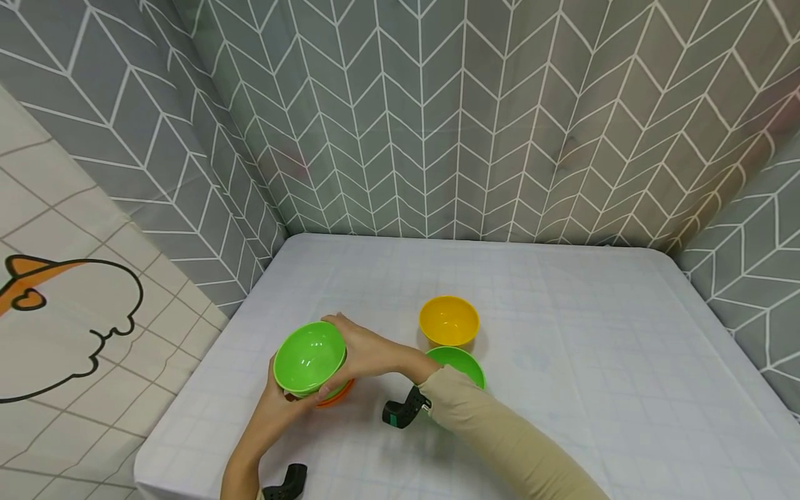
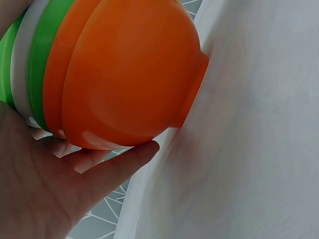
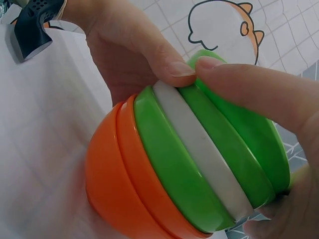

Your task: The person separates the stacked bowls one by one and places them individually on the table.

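A stack of nested bowls stands at the left of the table, with a green bowl (image 1: 309, 357) uppermost. Below it in the right wrist view come another green bowl (image 3: 224, 144), a greyish-white bowl (image 3: 199, 144), a further green bowl (image 3: 172, 164) and orange bowls (image 3: 107, 169) at the bottom. My left hand (image 1: 278, 410) grips the side of the stack, its fingers (image 2: 119, 167) along the orange bowl. From the far right side, my right hand (image 1: 369, 351) holds the top green bowl by its rim. The left wrist view shows the orange base close to the cloth; contact is unclear.
Right of the stack stands a yellow bowl (image 1: 448, 321), with a green bowl (image 1: 459, 362) just in front, partly behind the right sleeve (image 1: 500, 437). A white cloth covers the table (image 1: 594, 361). Patterned curtains (image 1: 450, 125) hang behind and at the sides.
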A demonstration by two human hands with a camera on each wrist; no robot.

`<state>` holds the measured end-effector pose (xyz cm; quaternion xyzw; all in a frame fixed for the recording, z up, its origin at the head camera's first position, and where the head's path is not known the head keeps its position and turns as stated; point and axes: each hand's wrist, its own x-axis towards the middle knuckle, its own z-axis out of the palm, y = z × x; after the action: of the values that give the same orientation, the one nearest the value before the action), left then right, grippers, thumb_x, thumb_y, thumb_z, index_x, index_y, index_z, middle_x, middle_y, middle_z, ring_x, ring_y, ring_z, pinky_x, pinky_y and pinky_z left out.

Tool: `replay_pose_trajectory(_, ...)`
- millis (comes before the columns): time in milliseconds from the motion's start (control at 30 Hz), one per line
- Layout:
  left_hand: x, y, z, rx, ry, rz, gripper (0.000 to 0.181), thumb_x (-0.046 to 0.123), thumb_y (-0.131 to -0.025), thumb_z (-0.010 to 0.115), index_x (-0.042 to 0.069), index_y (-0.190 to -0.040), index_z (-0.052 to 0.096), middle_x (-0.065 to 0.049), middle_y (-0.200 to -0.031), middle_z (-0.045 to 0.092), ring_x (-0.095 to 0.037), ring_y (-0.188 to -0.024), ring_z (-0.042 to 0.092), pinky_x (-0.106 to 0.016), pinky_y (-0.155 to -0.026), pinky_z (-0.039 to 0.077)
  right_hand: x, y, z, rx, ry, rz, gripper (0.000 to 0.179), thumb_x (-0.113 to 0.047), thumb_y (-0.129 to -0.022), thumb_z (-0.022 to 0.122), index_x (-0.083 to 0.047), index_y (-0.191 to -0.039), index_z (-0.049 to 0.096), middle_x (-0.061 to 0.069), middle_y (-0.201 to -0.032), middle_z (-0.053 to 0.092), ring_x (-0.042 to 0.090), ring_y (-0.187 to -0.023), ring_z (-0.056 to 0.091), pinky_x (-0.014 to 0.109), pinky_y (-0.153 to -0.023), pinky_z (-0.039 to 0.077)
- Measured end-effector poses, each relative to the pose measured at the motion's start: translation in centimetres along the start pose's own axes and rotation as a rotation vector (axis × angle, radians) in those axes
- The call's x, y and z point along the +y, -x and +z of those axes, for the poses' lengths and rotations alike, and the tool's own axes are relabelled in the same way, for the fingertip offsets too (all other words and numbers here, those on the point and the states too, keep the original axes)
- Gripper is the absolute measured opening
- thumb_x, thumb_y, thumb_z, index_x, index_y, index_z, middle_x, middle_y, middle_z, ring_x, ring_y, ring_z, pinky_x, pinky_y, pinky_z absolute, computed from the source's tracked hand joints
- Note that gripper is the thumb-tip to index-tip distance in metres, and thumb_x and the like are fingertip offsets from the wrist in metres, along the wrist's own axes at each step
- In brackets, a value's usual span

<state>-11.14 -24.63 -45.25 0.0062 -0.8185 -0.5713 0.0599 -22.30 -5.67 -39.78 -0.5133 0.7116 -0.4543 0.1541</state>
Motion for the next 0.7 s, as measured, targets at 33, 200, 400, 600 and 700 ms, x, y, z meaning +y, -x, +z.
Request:
replay_pose_trajectory(33, 0.0, 0.0, 0.0, -0.001, -0.001, -0.001, 0.101, 0.013, -0.079, 0.08, 0.015, -0.15, 0.008, -0.017, -0.145, 0.03, -0.03, -0.129, 0.034, -0.025, -0.089, 0.042, 0.0, 0.0, 0.0, -0.001, -0.013, 0.0, 0.092, -0.021, -0.067, 0.091, -0.004, -0.138, 0.036, 0.009, -0.131, 0.048, 0.018, -0.123, 0.044, 0.028, -0.101, 0.038)
replay_pose_trajectory(200, 0.0, 0.0, 0.0, -0.001, -0.004, -0.004, 0.101, 0.014, -0.079, 0.08, 0.015, -0.151, 0.008, -0.016, -0.145, 0.03, -0.03, -0.129, 0.034, -0.03, -0.091, 0.042, -0.2, 0.1, 0.1, 0.022, -0.019, 0.002, 0.092, -0.02, -0.066, 0.091, -0.004, -0.138, 0.037, 0.009, -0.131, 0.047, 0.017, -0.118, 0.045, 0.026, -0.099, 0.039)
replay_pose_trajectory(400, -0.2, 0.0, 0.0, -0.002, -0.005, 0.013, 0.1, 0.013, -0.08, 0.079, 0.015, -0.15, 0.008, -0.015, -0.146, 0.03, -0.028, -0.129, 0.033, -0.041, -0.094, 0.04, -0.8, 0.1, 0.2, 0.071, 0.07, 0.01, 0.095, -0.027, -0.062, 0.092, -0.008, -0.138, 0.038, 0.005, -0.127, 0.048, 0.015, -0.117, 0.043, 0.029, -0.097, 0.04)
replay_pose_trajectory(600, -0.1, 0.0, 0.0, -0.006, -0.019, 0.03, 0.094, 0.011, -0.081, 0.077, 0.012, -0.148, 0.011, -0.017, -0.144, 0.031, -0.029, -0.126, 0.035, -0.047, -0.093, 0.04, -1.5, 0.2, 0.2, 0.102, 0.093, 0.055, 0.095, -0.031, -0.062, 0.092, -0.011, -0.139, 0.039, 0.002, -0.129, 0.047, 0.015, -0.123, 0.038, 0.033, -0.099, 0.038)
replay_pose_trajectory(700, -0.1, 0.1, 0.0, -0.009, -0.017, 0.029, 0.093, 0.01, -0.081, 0.076, 0.014, -0.148, 0.012, -0.018, -0.144, 0.031, -0.031, -0.125, 0.035, -0.05, -0.09, 0.042, -2.1, 0.5, 0.0, 0.126, 0.092, 0.082, 0.099, -0.035, -0.061, 0.093, -0.012, -0.14, 0.038, 0.0, -0.134, 0.044, 0.016, -0.129, 0.032, 0.036, -0.102, 0.037)
